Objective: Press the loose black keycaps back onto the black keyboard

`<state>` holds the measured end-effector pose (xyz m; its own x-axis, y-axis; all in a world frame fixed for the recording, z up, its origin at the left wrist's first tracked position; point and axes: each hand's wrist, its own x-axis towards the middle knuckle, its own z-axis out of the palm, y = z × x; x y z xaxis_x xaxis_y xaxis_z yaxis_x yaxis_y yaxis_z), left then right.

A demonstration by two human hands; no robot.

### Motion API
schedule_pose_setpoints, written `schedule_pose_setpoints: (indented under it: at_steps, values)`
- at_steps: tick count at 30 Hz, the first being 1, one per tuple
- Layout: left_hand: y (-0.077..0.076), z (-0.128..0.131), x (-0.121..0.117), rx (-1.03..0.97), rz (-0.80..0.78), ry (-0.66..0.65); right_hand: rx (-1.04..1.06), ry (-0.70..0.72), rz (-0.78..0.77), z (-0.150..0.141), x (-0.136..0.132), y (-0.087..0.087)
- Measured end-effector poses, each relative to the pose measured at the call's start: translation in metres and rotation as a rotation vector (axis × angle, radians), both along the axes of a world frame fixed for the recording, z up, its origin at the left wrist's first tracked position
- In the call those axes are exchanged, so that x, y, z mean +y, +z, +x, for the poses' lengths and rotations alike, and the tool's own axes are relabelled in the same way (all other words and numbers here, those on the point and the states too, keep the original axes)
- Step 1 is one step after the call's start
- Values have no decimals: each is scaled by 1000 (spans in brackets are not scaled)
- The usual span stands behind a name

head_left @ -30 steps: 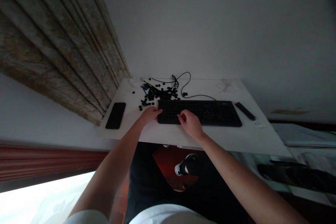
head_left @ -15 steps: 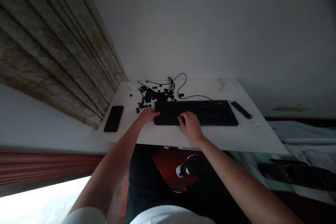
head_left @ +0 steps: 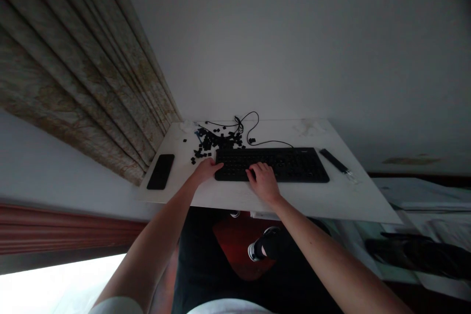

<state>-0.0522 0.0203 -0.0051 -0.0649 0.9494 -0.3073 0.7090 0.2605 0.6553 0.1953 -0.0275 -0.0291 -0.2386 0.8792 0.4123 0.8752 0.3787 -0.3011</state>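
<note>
A black keyboard point(head_left: 303, 166) lies flat on the white table, its long side along the near edge. My left hand point(head_left: 206, 170) holds the keyboard's left end, thumb on top and the other fingers mostly hidden at the side. Over the keyboard's middle rests my right hand point(head_left: 264, 180), fingers bent down on the keys and the thumb apart from them; nothing shows in it. Behind the keyboard's left part is a loose heap of small black keycaps point(head_left: 222, 142), some scattered toward my left hand.
A black phone point(head_left: 161, 171) lies at the table's left. The keyboard's thin cable point(head_left: 257, 120) loops behind it, near the wall. To the right is a narrow black tool point(head_left: 334, 161) with a pale end. A patterned curtain point(head_left: 110, 68) hangs along the left side.
My right hand has loosened from a closed, pinched shape to a flatter one, fingers spread on the keys. The left hand keeps its hold. The view has shifted slightly.
</note>
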Motion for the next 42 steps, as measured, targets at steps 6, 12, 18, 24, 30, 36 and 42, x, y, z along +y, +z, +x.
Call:
schedule_pose_setpoints:
  at_steps: [6,12,18,24,30,36,42]
  values:
    - [1,9,1,90,22,44,-2,-8,4,0,0,1]
    - [8,-8,3,144,84,-34,-11,-1,39,1,0,1]
    - [9,-60,6,386,470,27,3,-19,29,2,3,-1]
    - [-11,-86,12,363,553,-92,11,-34,21,1,4,1]
    - [-25,-96,18,218,612,25,65,8,19,5,4,-1]
    - [-43,-88,26,318,647,-43,51,115,-56,-23,60,16]
    - [-54,-65,35,401,643,-162,-59,141,-268,-72,125,32]
